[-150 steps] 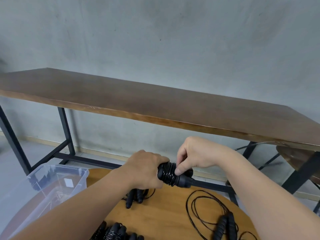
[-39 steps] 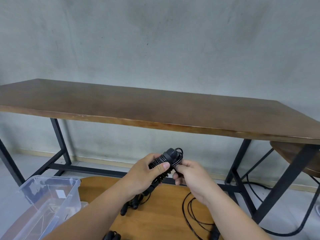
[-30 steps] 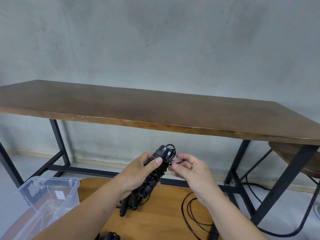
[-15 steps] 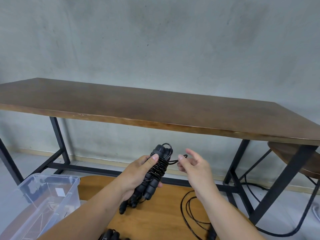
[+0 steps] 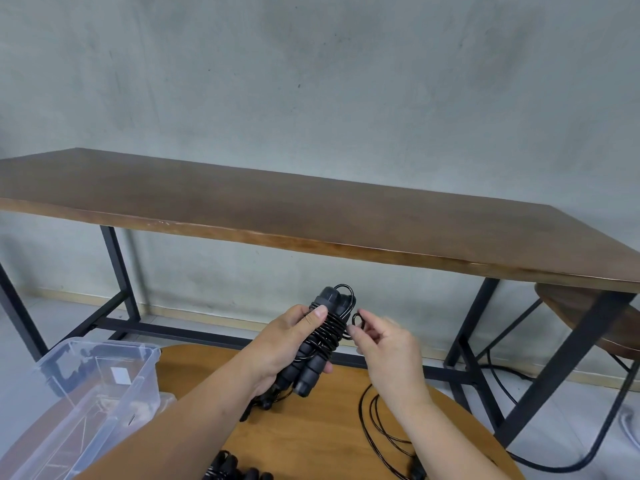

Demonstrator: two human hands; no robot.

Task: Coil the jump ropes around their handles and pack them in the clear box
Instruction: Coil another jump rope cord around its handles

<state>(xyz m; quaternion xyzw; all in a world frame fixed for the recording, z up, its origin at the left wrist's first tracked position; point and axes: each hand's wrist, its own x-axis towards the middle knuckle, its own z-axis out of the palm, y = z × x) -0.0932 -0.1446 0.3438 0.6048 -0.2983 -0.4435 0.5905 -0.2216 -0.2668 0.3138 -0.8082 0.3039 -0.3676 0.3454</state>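
The left hand [image 5: 289, 344] has its fingers curled round a black jump rope bundle [image 5: 320, 341]: two ribbed foam handles held side by side, with thin black cord coiled in many turns round their upper half. The thumb lies flat across the coils near the top, and the forearm runs down toward the lower left. The bundle is tilted, its capped top pointing up and a little right, its lower ends hanging just above the far edge of the round light-wood table [image 5: 311, 427].

The right hand [image 5: 384, 344] is just beside the bundle, palm turned toward it. Its thumb and forefinger pinch the short loose end of cord [image 5: 356, 319], which curls into a small loop between the fingertips and the coils; the other fingers are loosely bent. Whether the end is already tucked under a turn is hard to judge from here.

On the table, an uncoiled black jump rope [image 5: 375, 427] lies in loose loops near the right edge. Another black bundle [image 5: 258, 403] lies partly hidden beneath the left wrist, and more black handles [image 5: 235, 471] show at the near edge. The clear plastic box [image 5: 104, 386] stands open just beside the table's left edge. A long dark wooden bench table [image 5: 311, 220] on black metal legs stands beyond, against a grey wall.
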